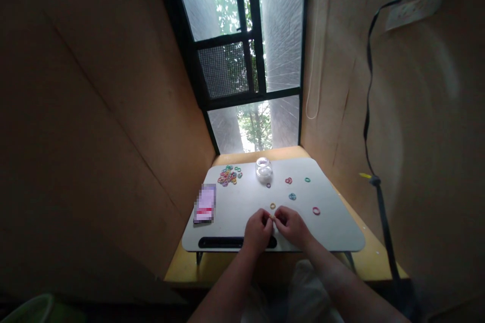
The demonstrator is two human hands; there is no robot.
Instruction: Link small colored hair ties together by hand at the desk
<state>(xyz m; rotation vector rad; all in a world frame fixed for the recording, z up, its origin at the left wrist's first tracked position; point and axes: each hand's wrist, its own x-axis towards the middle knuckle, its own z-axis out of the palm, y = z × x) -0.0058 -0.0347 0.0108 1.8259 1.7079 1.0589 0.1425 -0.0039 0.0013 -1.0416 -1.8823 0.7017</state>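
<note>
My left hand (258, 229) and my right hand (291, 224) meet above the front of the white lap table (242, 202). Their fingertips pinch a small yellowish band (272, 217) between them, mostly covered by the fingers. Just beyond lies a yellow hair tie (273, 206). Farther off are a purple hair tie (269, 185), a bluish clump of hair ties (292, 196) and a red clump (288, 180). To the right rest a pink hair tie (316, 210) and a green one (307, 179).
A mixed pile of hair ties (227, 176) lies at the back left, with a phone (205, 204) nearer me. A clear round jar (263, 170) stands at the back. The black slot (220, 242) runs along the front edge. At right hangs a black cord (367, 91).
</note>
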